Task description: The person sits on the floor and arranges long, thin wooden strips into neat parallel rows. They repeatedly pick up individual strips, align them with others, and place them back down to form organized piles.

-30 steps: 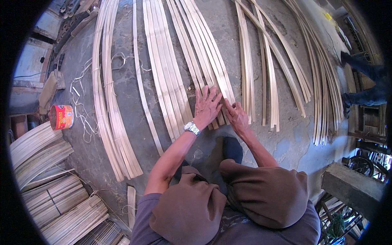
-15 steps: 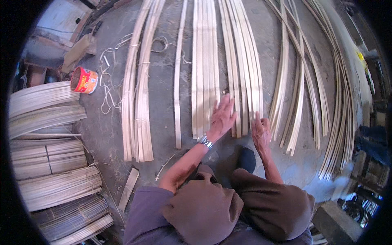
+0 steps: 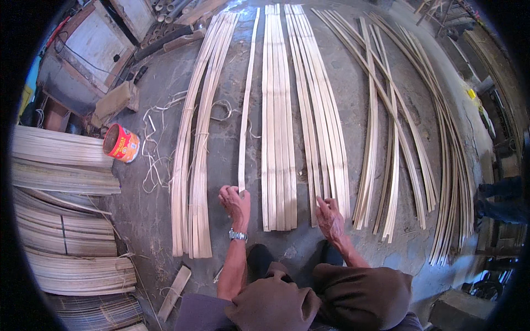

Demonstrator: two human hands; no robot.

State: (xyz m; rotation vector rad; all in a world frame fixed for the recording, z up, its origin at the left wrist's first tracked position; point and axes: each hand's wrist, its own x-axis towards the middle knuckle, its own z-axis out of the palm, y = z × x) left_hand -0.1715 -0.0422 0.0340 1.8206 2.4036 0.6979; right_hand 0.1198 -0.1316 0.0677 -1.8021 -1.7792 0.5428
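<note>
Long pale split-bamboo strips lie lengthwise on the floor in front of me. My left hand (image 3: pixel 236 208) is closed on the near end of a single bamboo strip (image 3: pixel 248 110), which runs away from me. To its right lies a flat row of bamboo strips (image 3: pixel 279 132) set edge to edge, with nothing touching it. My right hand (image 3: pixel 331 219) is over the near part of a looser group of bamboo strips (image 3: pixel 319 110), its fingers bent on them. The exact grip of its fingertips is partly hidden.
Tied strip bundles (image 3: pixel 200 138) lie at left, crossing strips (image 3: pixel 381 99) at right. Beyond the tied bundles are a red and orange tin (image 3: pixel 121 143), loose ties (image 3: pixel 152 149) and stacked slats (image 3: pixel 66 276). A short board (image 3: pixel 174 292) lies near my left knee.
My left hand has left the middle row and moved left to the single strip. My right hand has shifted inward from its group's outer edge. The view has tilted up, showing the far strip ends.
</note>
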